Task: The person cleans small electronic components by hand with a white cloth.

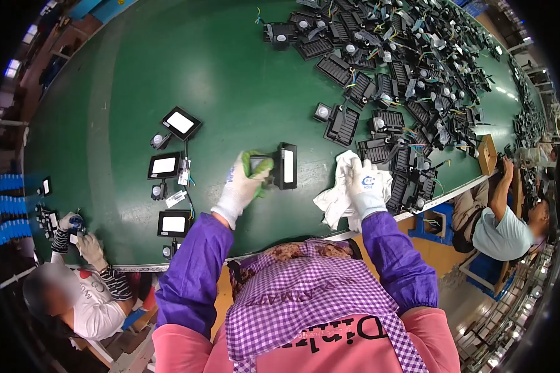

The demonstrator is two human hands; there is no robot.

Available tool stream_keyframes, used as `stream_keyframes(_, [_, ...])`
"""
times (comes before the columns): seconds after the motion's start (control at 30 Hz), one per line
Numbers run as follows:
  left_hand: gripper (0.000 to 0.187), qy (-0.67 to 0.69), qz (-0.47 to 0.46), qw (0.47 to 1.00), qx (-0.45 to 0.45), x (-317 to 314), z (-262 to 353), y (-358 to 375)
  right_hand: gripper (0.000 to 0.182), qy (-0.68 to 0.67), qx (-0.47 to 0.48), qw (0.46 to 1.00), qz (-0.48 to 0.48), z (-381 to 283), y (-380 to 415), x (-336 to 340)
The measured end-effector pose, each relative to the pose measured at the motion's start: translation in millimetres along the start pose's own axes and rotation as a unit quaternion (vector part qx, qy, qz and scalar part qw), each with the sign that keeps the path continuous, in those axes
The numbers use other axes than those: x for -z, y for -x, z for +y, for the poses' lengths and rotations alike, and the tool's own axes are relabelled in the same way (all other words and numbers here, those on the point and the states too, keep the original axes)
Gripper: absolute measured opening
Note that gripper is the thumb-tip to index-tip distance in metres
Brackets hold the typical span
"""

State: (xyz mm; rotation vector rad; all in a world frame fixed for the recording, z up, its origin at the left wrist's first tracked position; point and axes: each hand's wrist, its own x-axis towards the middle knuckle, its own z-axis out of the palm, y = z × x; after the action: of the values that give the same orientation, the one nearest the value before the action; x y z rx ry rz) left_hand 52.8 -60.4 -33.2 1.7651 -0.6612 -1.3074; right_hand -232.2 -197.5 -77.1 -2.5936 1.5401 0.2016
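Observation:
My left hand (246, 180), in a white glove with green fingertips, is closed around the dark sensor side of a small black LED floodlight (288, 166). The lamp's white panel stands nearly on edge to the right of the fingers, over the green table. My right hand (366, 185), gloved in white, grips a crumpled white cloth (335, 202) near the table's front edge. To the left of my left hand, several finished-looking floodlights lie panel up, among them one lamp (164, 165) with a white tag (176, 198) beside it.
A big heap of black floodlights (389, 87) with loose wires covers the right of the green table (230, 74). A cardboard box (486, 155) stands at the right edge. One co-worker (90, 292) sits at the left near blue trays (12, 205), another (504, 227) at the right.

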Motion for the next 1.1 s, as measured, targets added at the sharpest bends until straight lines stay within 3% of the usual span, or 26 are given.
stream_keyframes(0.07, [0.055,-0.191,0.086,0.978,-0.014,4,-13,-3,0.038,-0.01,-0.011,1.0,-0.025,-12,7,-4])
stream_keyframes(0.13, [0.064,-0.42,0.176,0.889,-0.047,0,-28,-10,0.039,-0.008,-0.012,1.0,-0.026,-24,13,-2])
stream_keyframes(0.17, [0.075,-0.391,0.155,0.907,-0.01,0,-35,-14,0.041,0.0,-0.008,1.0,-0.024,-29,15,-2])
stream_keyframes(0.27, [0.077,-0.318,0.136,0.937,0.047,-9,-24,0,0.042,0.013,0.008,1.0,0.022,-29,21,-12])
stream_keyframes(0.3, [0.067,-0.265,0.146,0.952,0.047,-13,-28,7,0.042,0.02,0.02,0.999,0.034,-26,18,-15])
stream_keyframes(0.43, [0.067,-0.272,-0.022,0.962,0.011,-18,-36,19,0.041,-0.015,0.046,0.998,0.047,-7,-2,-15])
stream_keyframes(0.53, [0.063,-0.168,-0.089,0.973,-0.134,-27,-56,-3,0.039,-0.017,0.037,0.998,0.052,-11,-8,-11])
stream_keyframes(0.57, [0.058,-0.039,-0.183,0.979,0.081,-29,-57,-6,0.039,-0.039,0.016,0.998,0.055,-13,-7,-13])
stream_keyframes(0.63, [0.063,-0.045,-0.155,0.984,0.074,-42,-65,-4,0.039,-0.083,-0.023,0.994,0.062,-25,-9,-10])
stream_keyframes(0.7, [0.063,-0.075,-0.127,0.987,0.061,-53,-58,8,0.038,-0.123,0.004,0.992,0.004,-51,16,27])
stream_keyframes(0.73, [0.062,-0.098,-0.101,0.99,0.016,-58,-68,9,0.036,-0.113,0.011,0.993,-0.036,-71,31,44])
stream_keyframes(0.77, [0.061,-0.121,-0.074,0.989,-0.03,-63,-85,8,0.036,-0.073,0.086,0.992,-0.061,-83,44,49])
stream_keyframes(0.8, [0.061,-0.143,-0.046,0.986,-0.078,-66,-83,9,0.035,-0.074,0.066,0.99,-0.098,-87,45,44])
stream_keyframes(0.87, [0.055,-0.104,-0.046,0.993,-0.044,-69,-80,14,0.032,-0.071,0.024,0.983,-0.17,-95,45,33])
stream_keyframes(0.9, [0.052,-0.08,-0.038,0.995,-0.037,-71,-75,16,0.03,-0.049,0.055,0.997,-0.022,-87,38,14])
stream_keyframes(0.97, [0.047,-0.074,-0.038,0.995,-0.059,-72,-78,18,0.031,-0.217,-0.006,0.974,-0.06,-74,7,-5])
stream_keyframes(1.0, [0.046,-0.082,-0.029,0.994,-0.064,-73,-83,16,0.032,-0.228,-0.052,0.967,-0.1,-73,-12,1])
stream_keyframes(1.07, [0.045,-0.095,-0.005,0.993,-0.075,-76,-94,15,0.032,-0.216,-0.02,0.976,-0.02,-69,-5,-13])
stream_keyframes(1.1, [0.043,-0.09,0.001,0.993,-0.08,-76,-78,21,0.032,-0.215,0.016,0.976,-0.04,-74,6,-13])
